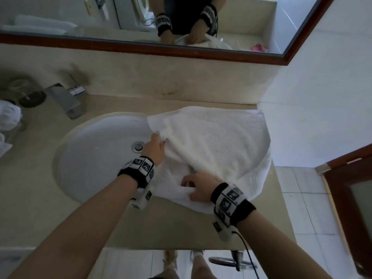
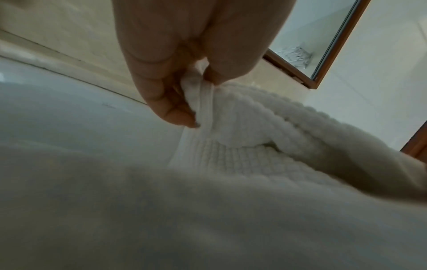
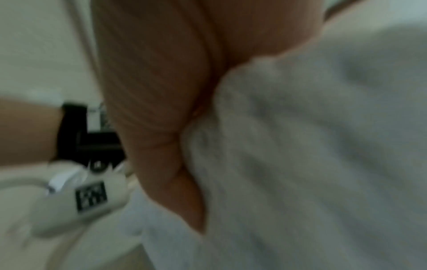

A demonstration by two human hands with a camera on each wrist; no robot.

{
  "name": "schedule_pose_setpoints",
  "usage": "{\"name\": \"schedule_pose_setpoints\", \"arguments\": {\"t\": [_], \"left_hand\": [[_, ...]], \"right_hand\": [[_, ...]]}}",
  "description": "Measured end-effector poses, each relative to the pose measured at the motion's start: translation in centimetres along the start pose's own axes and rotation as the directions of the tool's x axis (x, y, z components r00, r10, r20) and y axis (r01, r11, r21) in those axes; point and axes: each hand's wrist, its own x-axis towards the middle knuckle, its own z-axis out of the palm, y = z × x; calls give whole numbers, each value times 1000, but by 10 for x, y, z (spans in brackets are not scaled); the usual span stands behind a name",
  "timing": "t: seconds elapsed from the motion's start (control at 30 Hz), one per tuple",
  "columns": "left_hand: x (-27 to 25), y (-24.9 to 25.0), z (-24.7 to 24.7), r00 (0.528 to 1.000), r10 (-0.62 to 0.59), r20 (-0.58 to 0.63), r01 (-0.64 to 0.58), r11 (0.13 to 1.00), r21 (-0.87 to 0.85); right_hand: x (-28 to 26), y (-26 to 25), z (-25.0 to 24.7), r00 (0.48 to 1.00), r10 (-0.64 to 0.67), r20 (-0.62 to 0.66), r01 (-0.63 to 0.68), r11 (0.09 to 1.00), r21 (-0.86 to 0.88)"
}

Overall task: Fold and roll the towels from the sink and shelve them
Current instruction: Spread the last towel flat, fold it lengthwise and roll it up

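A white waffle-weave towel (image 1: 217, 141) lies on the beige counter, draped over the right rim of the white sink (image 1: 96, 156). My left hand (image 1: 156, 147) pinches a bunched hem of the towel (image 2: 208, 109) at its left edge, above the basin. At the near edge my right hand (image 1: 198, 186) grips a fold of the towel (image 3: 300, 146), with cloth gathered under the thumb. The right wrist view is blurred. Part of the towel is folded back over itself.
A chrome faucet (image 1: 66, 99) stands behind the sink at the left. A mirror (image 1: 141, 19) with a brown frame runs along the back wall. White bundles (image 1: 8, 117) sit at the far left. A brown door (image 1: 354, 198) is at the right.
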Motion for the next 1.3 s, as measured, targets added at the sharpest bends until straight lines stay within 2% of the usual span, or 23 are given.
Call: {"name": "schedule_pose_setpoints", "arguments": {"t": [0.07,0.13,0.2,0.27,0.3,0.37,0.4,0.43,0.5,0.6,0.7,0.77,0.83,0.87,0.93,1.0,1.07,1.1,1.23,1.3], "left_hand": [[7,7,-3,996,-57,-72,58,998,6],[13,10,-8,979,-172,-109,165,984,-63],[21,2,-11,954,-274,-118,258,956,-137],[28,-10,-9,939,-339,-52,326,930,-169],[24,-12,-6,943,-333,25,332,924,-188],[9,-20,6,948,-244,205,305,883,-358],[2,-26,14,943,-200,265,301,852,-429],[-7,-31,20,939,-194,283,304,853,-424],[-29,-39,27,934,-209,289,303,892,-335],[-54,-37,32,919,-251,305,315,932,-180],[-71,-33,41,951,-205,231,240,962,-132],[-84,-27,50,973,-162,166,165,986,-2],[-111,-16,55,983,-119,137,86,971,225],[-124,-12,57,993,-78,86,46,944,327],[-143,-11,60,1000,-7,12,1,892,451],[-157,-14,61,998,-34,47,8,882,472],[-168,-9,60,990,-96,106,27,853,522],[-172,-5,59,986,-112,124,27,838,545],[-188,10,64,961,-137,239,-8,855,519],[-200,24,72,935,-124,331,-72,850,521]], "right_hand": [[-7,11,0,987,43,157,-56,995,82],[-14,23,0,956,75,284,-122,981,151],[-20,34,0,928,102,358,-170,972,165],[-25,39,2,925,156,347,-188,980,61],[-26,41,5,932,184,312,-197,980,12],[-25,44,11,957,175,231,-193,980,57],[-24,43,14,970,146,194,-170,979,113],[-24,41,16,980,117,162,-141,979,150],[-24,34,20,990,62,126,-83,982,171],[-27,30,26,989,-9,146,-15,986,164],[-32,30,29,982,-53,183,21,984,175],[-37,31,31,980,-58,191,31,990,141],[-42,33,34,982,-36,184,15,993,114],[-44,35,36,984,-30,176,10,994,109],[-46,41,35,990,-48,132,37,996,85],[-45,46,30,998,-63,-27,63,998,18],[-39,51,25,976,-66,-209,58,997,-46],[-35,54,25,973,-65,-223,44,994,-100],[-17,58,36,996,49,-68,-72,918,-391],[-9,57,38,997,49,-59,-69,908,-413]]}}
